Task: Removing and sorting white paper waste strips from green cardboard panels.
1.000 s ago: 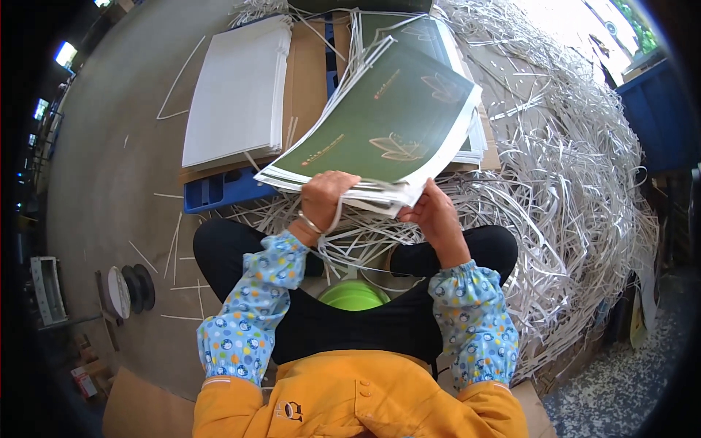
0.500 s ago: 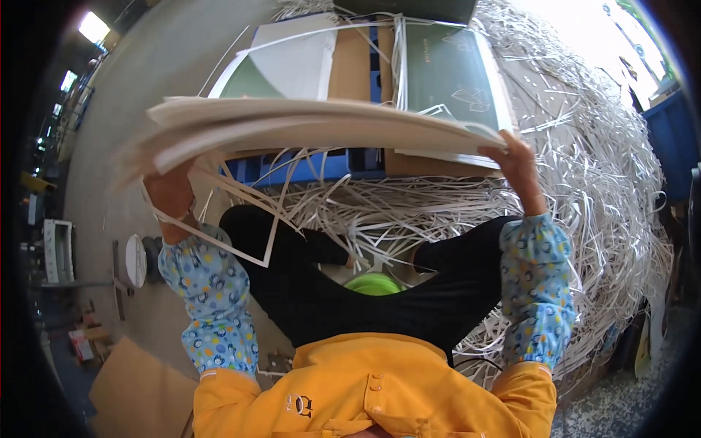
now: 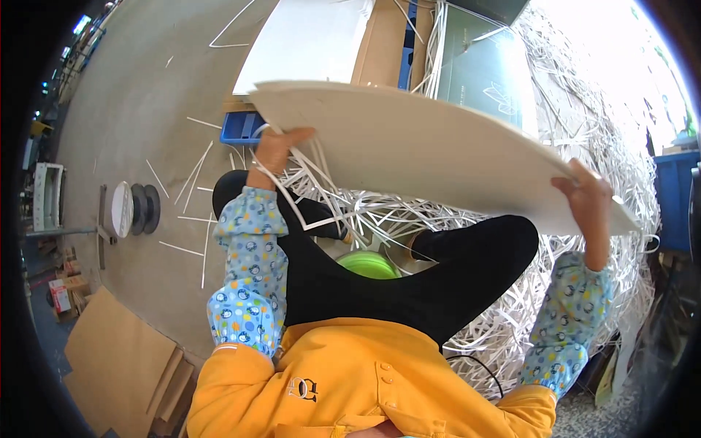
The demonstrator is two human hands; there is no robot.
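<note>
A thick stack of large off-white paper sheets (image 3: 431, 150) is held up flat in front of the person, spanning from about 10 o'clock to 3 o'clock of the view. The left hand (image 3: 281, 146) grips its near-left edge, fingers curled over the rim; the right hand (image 3: 588, 197) clamps the right edge, thumb above. Beneath lie tangled white paper trimming strips (image 3: 365, 212) across the grey concrete floor (image 3: 131, 124). At 12 o'clock sit a white sheet pile (image 3: 307, 36) and a dark green printed pile (image 3: 482, 66) on a blue plastic pallet (image 3: 244, 128).
</note>
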